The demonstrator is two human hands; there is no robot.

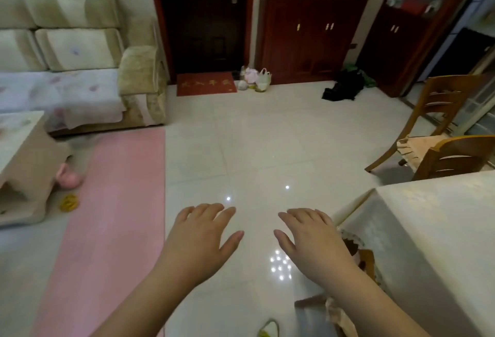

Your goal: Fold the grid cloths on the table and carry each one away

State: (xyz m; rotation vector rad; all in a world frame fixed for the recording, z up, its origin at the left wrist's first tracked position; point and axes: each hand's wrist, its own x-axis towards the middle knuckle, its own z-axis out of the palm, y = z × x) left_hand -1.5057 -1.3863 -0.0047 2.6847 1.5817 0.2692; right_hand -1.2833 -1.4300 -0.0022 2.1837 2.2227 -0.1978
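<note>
Both my hands are held out in front of me over the tiled floor, palms down, fingers straight and spread, holding nothing. My left hand (202, 232) is at centre-left, my right hand (312, 235) is beside it, just left of the table corner. The table (428, 229) with its pale patterned cover fills the lower right. No grid cloth shows in this view.
A sofa (80, 69) stands at the left with a low coffee table (24, 162) and a pink mat (112, 216) in front. Two wooden chairs (439, 133) stand beside the table. A dark door (206, 18), a red cabinet (310, 39), bags (254, 79) and a dark cloth heap (344, 86) lie ahead.
</note>
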